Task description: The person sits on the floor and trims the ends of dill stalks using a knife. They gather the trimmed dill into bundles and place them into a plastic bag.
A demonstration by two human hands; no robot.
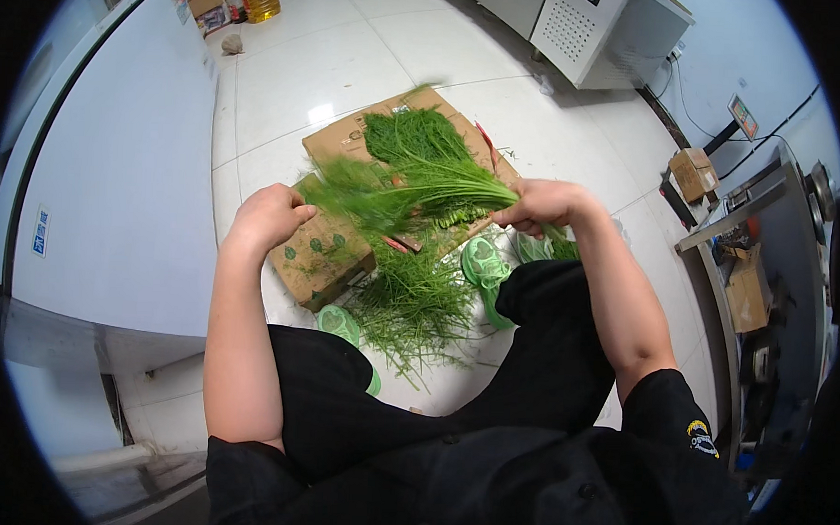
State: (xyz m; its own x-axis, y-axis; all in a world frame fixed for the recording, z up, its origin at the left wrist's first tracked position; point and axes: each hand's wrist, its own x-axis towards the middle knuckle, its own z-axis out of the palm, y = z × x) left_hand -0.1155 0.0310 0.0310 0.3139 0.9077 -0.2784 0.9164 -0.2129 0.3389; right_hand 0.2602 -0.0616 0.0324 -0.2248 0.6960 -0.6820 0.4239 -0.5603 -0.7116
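Note:
My right hand (543, 206) grips the stem end of a bunch of feathery green herb (457, 182), dill or fennel by its look. The bunch's leafy tips reach left, blurred by motion. Close to those tips is my left hand (272, 214), fingers curled above a cardboard box (322, 269); whether it pinches a sprig is unclear. More of the herb lies in a laid pile (424, 134) on flattened cardboard (337, 140). Between my feet, loose herb stems (419, 300) are heaped on the floor. A brown handle (409, 243), perhaps a knife's, shows by the box.
A red strip (488, 141) lies on the cardboard's right side. My green shoes (486, 263) flank the heap. To the left stands a large white appliance (125, 155). A steel cabinet (574, 32) is ahead; a metal shelf (724, 301) and a scale (742, 117) are right.

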